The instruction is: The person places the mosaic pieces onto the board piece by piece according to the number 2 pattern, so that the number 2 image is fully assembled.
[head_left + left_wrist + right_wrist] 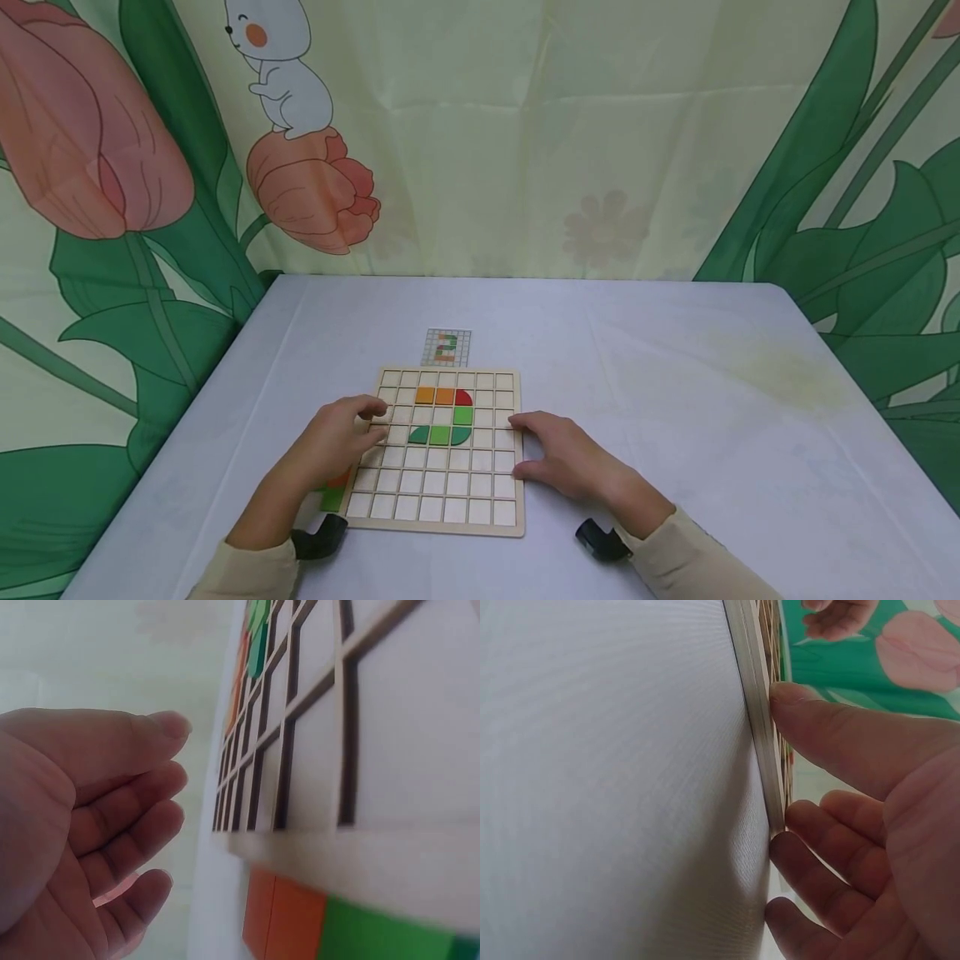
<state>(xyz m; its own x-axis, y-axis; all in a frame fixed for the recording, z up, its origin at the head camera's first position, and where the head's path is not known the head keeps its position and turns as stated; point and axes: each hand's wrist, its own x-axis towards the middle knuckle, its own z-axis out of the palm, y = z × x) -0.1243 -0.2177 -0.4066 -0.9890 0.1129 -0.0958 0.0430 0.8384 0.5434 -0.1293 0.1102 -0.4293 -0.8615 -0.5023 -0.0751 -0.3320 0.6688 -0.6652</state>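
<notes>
A wooden grid board lies on the table with several coloured tiles set in its upper cells. Along the top of that pattern are two orange squares and a red rounded piece. Below them come a light green square and a row with dark green rounded pieces at either end. My left hand hovers at the board's left edge, its fingers loosely bent around nothing in the left wrist view. At the right edge, my right hand touches the frame with thumb and fingertips, fingers spread.
Beyond the board lies a small gridded pattern card with a coloured figure. Orange and green pieces sit beside the board's left edge, partly hidden by the left forearm. A printed curtain hangs behind the white table.
</notes>
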